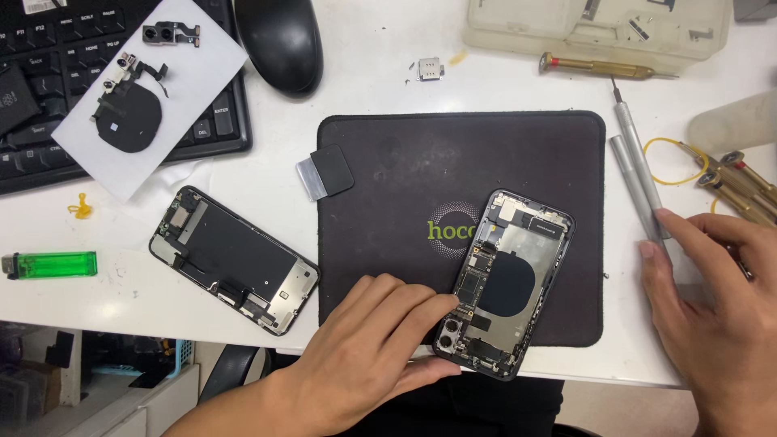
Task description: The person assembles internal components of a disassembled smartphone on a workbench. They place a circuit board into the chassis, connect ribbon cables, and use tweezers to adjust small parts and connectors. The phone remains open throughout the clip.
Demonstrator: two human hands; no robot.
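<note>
My left hand (380, 340) pins the opened phone chassis (506, 283) on the black mat (388, 178), fingers spread; my right hand (716, 283), fingers loosely open, touches a silver screwdriver (639, 166).

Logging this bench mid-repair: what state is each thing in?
Opened phone: back off, insides exposed, on black mat.
Left hand: touching its lower edge.
Right hand: fingertips on grey screwdriver.
Screen panel: detached, inner side up.
Green lighter: lying flat.
</note>
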